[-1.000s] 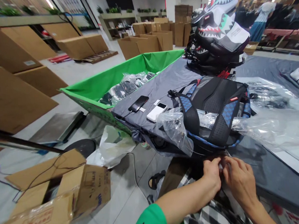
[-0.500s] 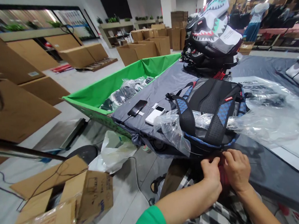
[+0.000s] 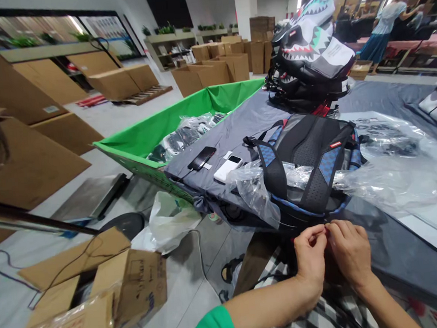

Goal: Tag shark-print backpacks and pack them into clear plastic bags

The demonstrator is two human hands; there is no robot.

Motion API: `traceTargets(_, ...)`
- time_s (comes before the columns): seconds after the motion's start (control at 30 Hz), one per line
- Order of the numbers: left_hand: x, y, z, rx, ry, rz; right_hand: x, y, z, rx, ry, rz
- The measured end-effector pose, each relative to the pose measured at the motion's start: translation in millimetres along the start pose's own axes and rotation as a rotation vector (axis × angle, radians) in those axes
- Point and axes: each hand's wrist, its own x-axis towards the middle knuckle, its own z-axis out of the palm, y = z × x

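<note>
A black and blue backpack (image 3: 299,167) lies on the covered table, its shoulder straps facing up. Clear plastic wrap (image 3: 388,185) runs beneath the straps and spreads out to both sides. Just below the backpack's near edge, my left hand (image 3: 309,255) has its thumb and fingertips pinched together. My right hand (image 3: 350,249) is closed right beside it, and the fingertips of both meet. What they pinch is too small and hidden to make out.
A white power bank (image 3: 227,169) and a black phone (image 3: 201,158) lie left of the backpack. Behind it stands a pile of shark-mouth backpacks (image 3: 308,49). A green-lined bin (image 3: 125,141) adjoins the table; an opened carton (image 3: 137,283) sits on the floor. A person (image 3: 386,27) stands far off.
Both hands have risen slightly and their fingertips have come together. The backpack stays in place. In the background, the person has shifted and now has an arm stretched out.
</note>
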Motion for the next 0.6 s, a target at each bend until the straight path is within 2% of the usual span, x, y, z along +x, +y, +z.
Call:
traceTargets(0.07,-0.1,-9.7,-7.9,-0.016,0.025,0.018,4.1,5.3,-1.6,0.058,0.007,-0.002)
traceTargets(0.13,6.7,-18.9,-12.5,-0.011,0.035,-0.021,8.8,11.6,-3.2,0.12,-0.032,-0.001)
traceTargets(0.23,25.6,-23.2,-14.1,0.181,-0.114,-0.079,13.5,20.3,-2.9,0.235,-0.099,0.044)
traceTargets(0.33,42.0,-15.8,-16.4,0.348,-0.287,-0.118,13.1,25.8,0.3,0.382,-0.17,0.198)
traceTargets(0.47,44.7,-5.3,-21.5,0.403,-0.345,-0.119,11.9,28.3,3.0,0.563,-0.271,0.441)
traceTargets(0.53,41.2,-5.1,-19.8,0.325,-0.383,-0.115,13.5,28.6,2.3,0.648,-0.317,0.518)
traceTargets(0.6,38.8,-8.5,-14.6,0.047,-0.421,-0.197,15.9,29.6,0.8,0.711,-0.35,0.565)
